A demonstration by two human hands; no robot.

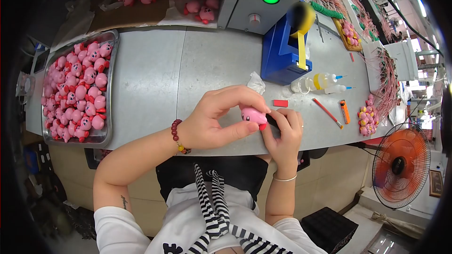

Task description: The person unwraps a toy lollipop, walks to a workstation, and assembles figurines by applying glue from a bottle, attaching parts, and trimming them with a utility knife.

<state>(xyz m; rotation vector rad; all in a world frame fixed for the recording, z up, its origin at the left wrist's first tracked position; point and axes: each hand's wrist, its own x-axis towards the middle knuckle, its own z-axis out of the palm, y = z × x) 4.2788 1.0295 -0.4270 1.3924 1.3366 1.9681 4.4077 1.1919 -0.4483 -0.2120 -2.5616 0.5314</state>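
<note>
A small pink round figurine (252, 115) with red feet is gripped between the thumb and fingers of my left hand (212, 115), above the front of the grey metal table (146, 80). Close against the figurine's right side is my right hand (285, 136), its fingers bent and pressed together. Whatever those fingers pinch is hidden; only something dark shows at their tips. A red block (280, 103) lies just beyond the right hand, beside a crumpled white tissue (256, 83).
At left stands a metal tray (111, 89) full of similar pink figurines. A blue tape dispenser (285, 56), bottles with needle tips (325, 82), a red pen-like stick (327, 113) and an orange cutter (345, 112) lie at right. An orange fan (401, 165) stands beyond the table's right end.
</note>
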